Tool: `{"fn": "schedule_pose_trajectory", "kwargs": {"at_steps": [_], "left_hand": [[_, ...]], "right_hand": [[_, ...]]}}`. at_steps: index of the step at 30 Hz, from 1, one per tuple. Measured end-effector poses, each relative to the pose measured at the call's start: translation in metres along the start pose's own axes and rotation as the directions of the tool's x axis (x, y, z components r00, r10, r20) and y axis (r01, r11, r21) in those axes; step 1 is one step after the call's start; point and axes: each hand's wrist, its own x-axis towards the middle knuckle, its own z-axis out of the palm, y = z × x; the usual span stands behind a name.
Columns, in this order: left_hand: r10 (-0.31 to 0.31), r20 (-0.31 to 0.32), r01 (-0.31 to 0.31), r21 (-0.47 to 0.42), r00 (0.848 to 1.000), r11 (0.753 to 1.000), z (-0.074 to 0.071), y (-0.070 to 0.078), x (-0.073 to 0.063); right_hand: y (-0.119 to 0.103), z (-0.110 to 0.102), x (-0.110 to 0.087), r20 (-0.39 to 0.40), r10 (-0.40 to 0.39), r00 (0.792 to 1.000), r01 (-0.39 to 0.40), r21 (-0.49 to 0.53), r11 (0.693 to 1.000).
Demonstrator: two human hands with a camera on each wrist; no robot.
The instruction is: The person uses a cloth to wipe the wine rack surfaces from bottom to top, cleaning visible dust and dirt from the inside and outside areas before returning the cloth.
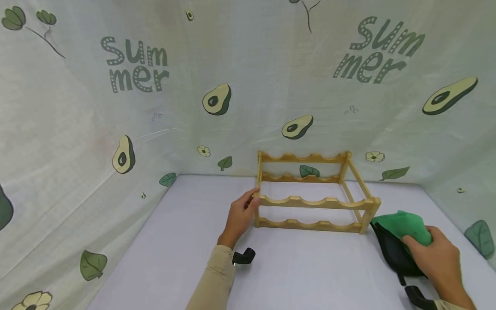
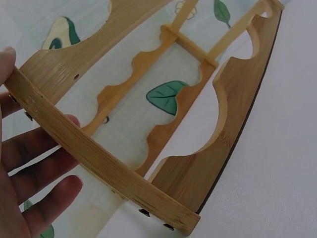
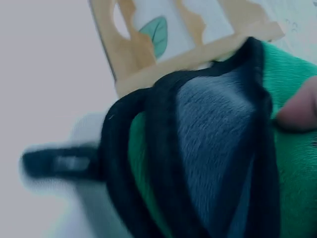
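A light wooden rack [image 1: 310, 226] with scalloped rails stands on the white table. At its left end, my left hand [image 1: 241, 215] holds the front post, thumb on one side and a fingertip behind it. In the left wrist view, other fingers [image 2: 54, 198] of that hand spread beside the end bar [image 2: 99, 154]. My right hand [image 1: 439, 258] grips a bunched cloth [image 1: 404, 226], green and dark grey with black edging, close to the rack's right front corner. The right wrist view shows the cloth's grey side [image 3: 213, 129] and a short black tab [image 3: 62, 163]; most fingers are hidden there.
The white tabletop [image 1: 310, 271] spreads in front of and left of the rack. Behind and at both sides hangs a pale curtain [image 1: 248, 51] printed with avocados, leaves and lettering. Black wrist straps or mounts [image 1: 244, 256] sit on both forearms.
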Motion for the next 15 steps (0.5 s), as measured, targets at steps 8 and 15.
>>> {"fn": "schedule_pose_trajectory", "kwargs": {"at_steps": [8, 15], "left_hand": [[-0.053, 0.011, 0.053, -0.042, 0.999, 0.998, -0.001, 0.002, 0.003], [-0.077, 0.013, 0.078, -0.049, 0.997, 0.996, -0.001, 0.002, 0.002]], "right_hand": [[-0.014, 0.001, -0.007, -0.084, 0.14, 0.987, -0.11, 0.291, 0.95], [-0.029, 0.005, -0.014, -0.117, 0.183, 0.976, -0.097, 0.518, 0.85]]}}
